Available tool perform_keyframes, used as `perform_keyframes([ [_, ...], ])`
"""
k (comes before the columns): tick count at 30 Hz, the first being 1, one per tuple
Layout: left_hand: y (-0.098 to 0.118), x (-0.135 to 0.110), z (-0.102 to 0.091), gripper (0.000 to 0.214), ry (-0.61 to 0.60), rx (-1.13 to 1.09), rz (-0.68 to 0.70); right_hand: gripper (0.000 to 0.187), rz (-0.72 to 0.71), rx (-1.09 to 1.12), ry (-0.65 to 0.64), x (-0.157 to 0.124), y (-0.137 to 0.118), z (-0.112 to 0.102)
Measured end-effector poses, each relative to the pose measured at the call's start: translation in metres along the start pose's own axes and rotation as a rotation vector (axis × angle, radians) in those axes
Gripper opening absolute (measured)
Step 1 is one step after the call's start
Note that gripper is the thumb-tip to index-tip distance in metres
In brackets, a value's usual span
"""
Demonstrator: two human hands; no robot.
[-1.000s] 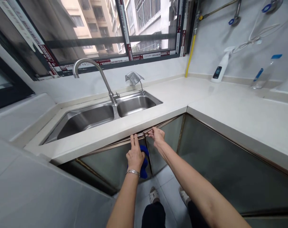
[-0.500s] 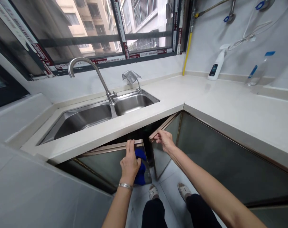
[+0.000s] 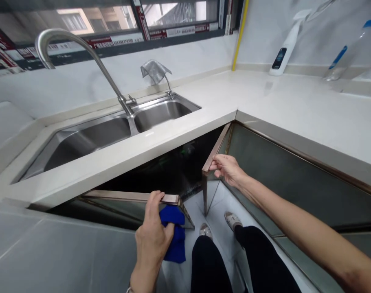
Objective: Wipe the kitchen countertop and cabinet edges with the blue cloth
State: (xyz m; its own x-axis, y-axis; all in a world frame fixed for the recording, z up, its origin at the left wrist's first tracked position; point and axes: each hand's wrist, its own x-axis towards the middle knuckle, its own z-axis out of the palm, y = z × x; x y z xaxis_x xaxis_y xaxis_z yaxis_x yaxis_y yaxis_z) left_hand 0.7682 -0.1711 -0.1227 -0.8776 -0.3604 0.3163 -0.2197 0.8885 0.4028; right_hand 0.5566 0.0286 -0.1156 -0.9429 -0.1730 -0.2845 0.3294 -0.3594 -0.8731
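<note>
Cloth (image 3: 176,246): matt fabric. Door rims (image 3: 121,195): smooth, satin metal. Sink (image 3: 95,132), tap (image 3: 107,76): brushed metal. Counter (image 3: 264,95): smooth, glossy. Bottle (image 3: 350,53): plastic.

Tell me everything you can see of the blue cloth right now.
The blue cloth is a deep, plain blue and looks like soft fabric, with no pattern showing. It hangs beside the left hand, its lower end loose and its upper part just below the top rail of the left cabinet door, near the free corner. The thumb lies against it. The hand hides part of it; I can't tell whether it touches the door.
</note>
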Motion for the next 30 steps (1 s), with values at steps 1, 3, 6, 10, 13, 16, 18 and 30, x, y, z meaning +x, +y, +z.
perform_keyframes([
  [1,-0.001,-0.005,-0.003,0.069,-0.009,-0.009,-0.006,0.014,0.003,-0.011,0.005,-0.001,-0.001,-0.004],
  [3,-0.003,-0.015,-0.009,0.07,-0.021,-0.02,-0.027,0.014,0.011,-0.026,0.013,-0.005,-0.005,-0.011],
  [6,-0.004,-0.027,-0.018,0.066,-0.017,-0.035,-0.045,0.016,0.022,-0.045,0.015,-0.012,-0.012,-0.021],
  [10,-0.008,-0.038,-0.025,0.064,-0.012,-0.05,-0.044,0.015,0.032,-0.059,0.023,-0.02,-0.021,-0.038],
  [13,-0.015,-0.042,-0.027,0.064,-0.009,-0.047,-0.01,0.013,0.024,-0.057,0.001,-0.025,-0.024,-0.051],
  [16,-0.022,-0.046,-0.029,0.065,-0.007,-0.044,0.048,0.014,0.009,-0.068,-0.005,-0.027,-0.026,-0.059],
  [18,-0.027,-0.051,-0.033,0.064,-0.005,-0.026,0.073,0.015,0.001,-0.079,-0.007,-0.028,-0.027,-0.061],
  [30,-0.075,-0.074,-0.048,0.052,0.101,0.0,0.369,0.019,-0.033,-0.126,-0.035,-0.029,-0.029,-0.06],
])
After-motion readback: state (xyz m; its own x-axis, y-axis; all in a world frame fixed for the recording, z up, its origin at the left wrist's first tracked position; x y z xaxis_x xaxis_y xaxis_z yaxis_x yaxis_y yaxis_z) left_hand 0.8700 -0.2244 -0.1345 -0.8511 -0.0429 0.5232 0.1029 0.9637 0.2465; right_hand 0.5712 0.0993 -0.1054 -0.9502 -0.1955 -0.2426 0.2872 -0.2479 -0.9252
